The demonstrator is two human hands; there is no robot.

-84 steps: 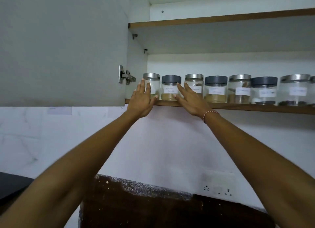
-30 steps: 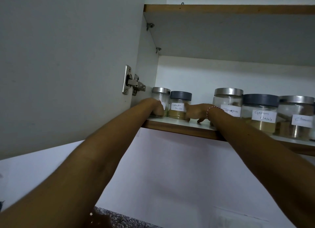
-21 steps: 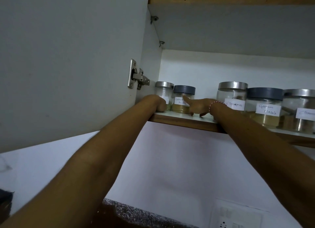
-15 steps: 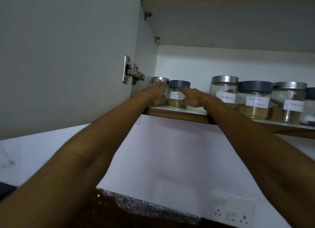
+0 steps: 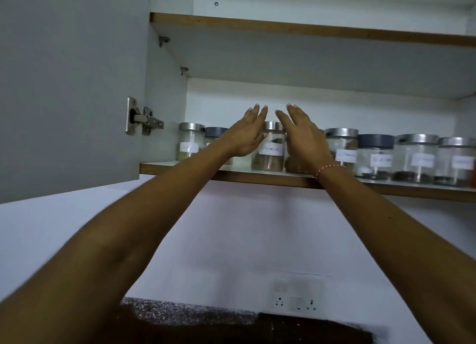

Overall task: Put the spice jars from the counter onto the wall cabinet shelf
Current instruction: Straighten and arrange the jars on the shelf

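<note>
Several labelled glass spice jars stand in a row on the wall cabinet shelf [image 5: 257, 175]. My left hand [image 5: 246, 135] and my right hand [image 5: 302, 137] are raised in front of the row with fingers straight, one on each side of a silver-lidded jar [image 5: 270, 150] holding brown spice. Neither hand grips it; whether the palms touch the glass I cannot tell. A grey-lidded jar [image 5: 215, 132] is partly hidden behind my left hand, and another jar [image 5: 296, 164] sits mostly behind my right hand. At the far left stands a silver-lidded jar [image 5: 189, 144].
The open cabinet door [image 5: 72, 86] hangs at the left with its hinge [image 5: 143, 118]. An upper shelf [image 5: 309, 29] spans above the jars. More jars [image 5: 417, 158] fill the shelf's right side. Below are a white wall, a socket panel [image 5: 296, 301] and a dark granite counter [image 5: 180, 312].
Both hands have left the two leftmost jars and shifted right, lifting with fingers straightened to flank the third jar. The view has pulled back and tilted down a little.
</note>
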